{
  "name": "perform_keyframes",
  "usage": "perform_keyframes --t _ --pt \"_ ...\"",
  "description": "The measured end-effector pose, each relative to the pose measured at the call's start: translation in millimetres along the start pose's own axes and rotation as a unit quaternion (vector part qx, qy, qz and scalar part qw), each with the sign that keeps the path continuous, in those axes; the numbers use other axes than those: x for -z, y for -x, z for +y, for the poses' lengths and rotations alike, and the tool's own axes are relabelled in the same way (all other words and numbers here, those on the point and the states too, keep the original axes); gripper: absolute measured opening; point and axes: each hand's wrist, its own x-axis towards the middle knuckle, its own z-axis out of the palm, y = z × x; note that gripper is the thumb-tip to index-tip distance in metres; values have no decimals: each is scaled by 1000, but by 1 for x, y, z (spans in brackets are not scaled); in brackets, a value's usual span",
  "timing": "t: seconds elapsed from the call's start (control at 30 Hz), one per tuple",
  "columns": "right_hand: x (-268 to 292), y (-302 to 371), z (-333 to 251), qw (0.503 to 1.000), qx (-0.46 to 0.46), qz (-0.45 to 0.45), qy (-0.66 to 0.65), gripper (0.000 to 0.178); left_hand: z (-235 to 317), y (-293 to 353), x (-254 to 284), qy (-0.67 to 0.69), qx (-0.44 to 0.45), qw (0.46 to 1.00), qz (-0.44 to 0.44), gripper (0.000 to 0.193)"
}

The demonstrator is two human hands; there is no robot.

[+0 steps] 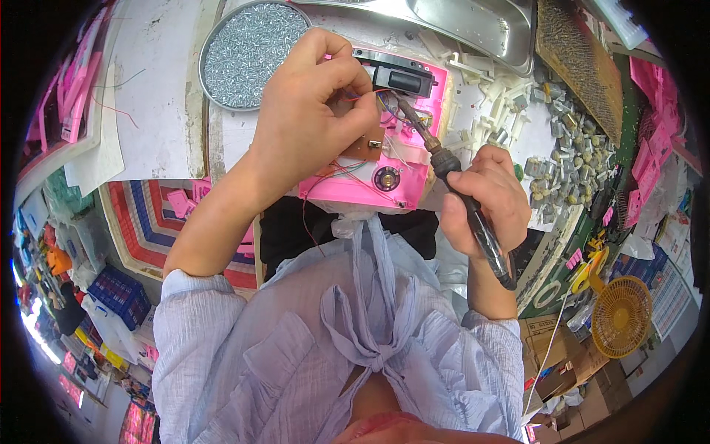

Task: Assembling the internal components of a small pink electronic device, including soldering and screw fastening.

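In front of me lies a pink plastic housing [347, 194] with its inside facing up. Thin coloured wires [384, 101], a brown circuit board [364, 148], a round black part [386, 178] and a black block [403, 80] sit in it. My left hand [314, 111] is over the housing's left side, its fingertips pinched on a thin wire; the hand hides part of the board. My right hand [494, 203] grips the black handle of a soldering iron [481, 228]. The iron's tip reaches into the housing beside the wires, near the black block.
A round metal tray [209, 83] full of small screws stands at the upper left. Behind is a steel tray [473, 22]. White plastic parts [503, 103] and many small metal motors [569, 159] lie to the right. A yellow basket [621, 317] is at the lower right.
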Motion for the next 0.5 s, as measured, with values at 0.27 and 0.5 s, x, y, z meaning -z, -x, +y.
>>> perform_keyframes --t 0.27,0.5 --pt "0 -1 1 1000 6 -2 3 26 0 0 1 -7 -10 1000 1 9" --pt "-4 -1 -1 998 31 -17 52 32 -1 0 -1 3 0 1000 0 8"
